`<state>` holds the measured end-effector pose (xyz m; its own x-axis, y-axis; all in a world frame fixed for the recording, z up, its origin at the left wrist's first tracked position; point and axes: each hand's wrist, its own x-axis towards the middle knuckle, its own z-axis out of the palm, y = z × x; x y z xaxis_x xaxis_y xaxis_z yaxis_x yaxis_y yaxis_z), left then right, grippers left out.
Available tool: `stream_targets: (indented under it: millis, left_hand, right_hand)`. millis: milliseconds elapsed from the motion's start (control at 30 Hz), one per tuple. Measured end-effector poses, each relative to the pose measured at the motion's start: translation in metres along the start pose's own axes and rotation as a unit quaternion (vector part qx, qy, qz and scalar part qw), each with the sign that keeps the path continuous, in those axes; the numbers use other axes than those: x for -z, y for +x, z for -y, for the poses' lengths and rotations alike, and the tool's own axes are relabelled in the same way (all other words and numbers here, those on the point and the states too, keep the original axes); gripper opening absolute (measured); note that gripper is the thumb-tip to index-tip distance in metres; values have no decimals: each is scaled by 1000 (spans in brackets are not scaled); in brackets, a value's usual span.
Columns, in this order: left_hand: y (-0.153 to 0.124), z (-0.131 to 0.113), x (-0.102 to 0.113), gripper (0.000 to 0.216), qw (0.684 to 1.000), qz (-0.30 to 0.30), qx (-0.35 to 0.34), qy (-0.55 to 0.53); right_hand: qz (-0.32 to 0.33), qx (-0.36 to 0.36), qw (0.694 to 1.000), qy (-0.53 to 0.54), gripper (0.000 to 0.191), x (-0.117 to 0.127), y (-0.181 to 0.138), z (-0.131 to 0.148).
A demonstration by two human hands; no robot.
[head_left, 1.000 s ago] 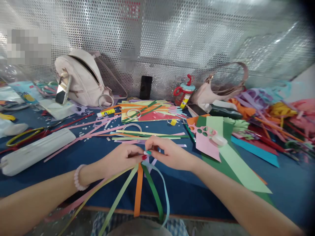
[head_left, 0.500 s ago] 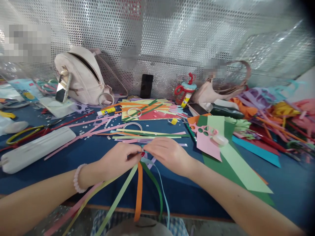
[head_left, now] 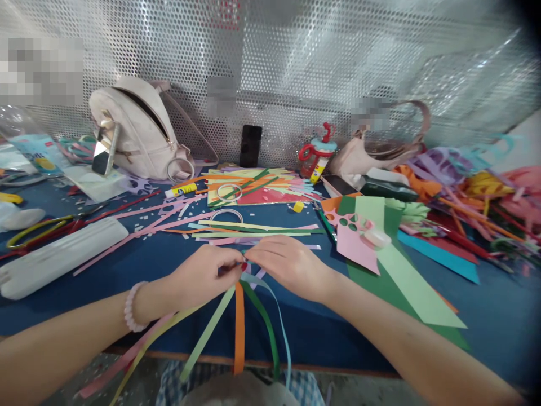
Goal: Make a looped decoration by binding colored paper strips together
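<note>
Over the front of the blue table, my left hand and my right hand meet, both closed in a pinch on the gathered upper ends of several paper strips. The orange strip hangs straight down between them. A green strip and a light blue strip curve down on the right. To the left trail a pale green strip, a yellow strip and a pink strip. My fingers hide how the strips are joined. A pink bead bracelet circles my left wrist.
Loose paper strips lie just beyond my hands, near a glue stick. Scissors and a white case are at left. Green card sheets lie at right. A phone and backpack stand behind.
My hands stay pinched together in nearly the same place. The pale green strip's lower end has swung slightly right and up; the other hanging strips have shifted only a little.
</note>
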<state>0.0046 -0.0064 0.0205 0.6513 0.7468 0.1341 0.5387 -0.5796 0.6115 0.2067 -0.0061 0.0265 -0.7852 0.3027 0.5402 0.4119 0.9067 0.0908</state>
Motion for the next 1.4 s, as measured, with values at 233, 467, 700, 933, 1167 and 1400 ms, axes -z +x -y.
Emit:
stream_targets:
  millis: [233,467,700,933,1167,1400]
  left_hand:
    - [0,2,-2,25,999,-5,-17,33]
    - [0,1,-4,24,999,0,-10,36]
    - [0,2,-5,26,999,-7,-13,41]
    - [1,0,-3,22,1000,4,-1,20]
    - [0,-2,-2,22,1000,4,2,7]
    - [0,-2,0,20,1000,17,3,-14]
  right_hand:
    - [39,17,998,-46,26,1,1,3]
    - [43,15,999,-26,21,2,0,1]
    - [62,22,997,-49,24,0,0,3]
    - [65,32,996,-49,21,0,-1,0]
    - [50,20,998,-20,19,-1,-3,-2]
    - [24,-69,995,72,18,-4,0,-2]
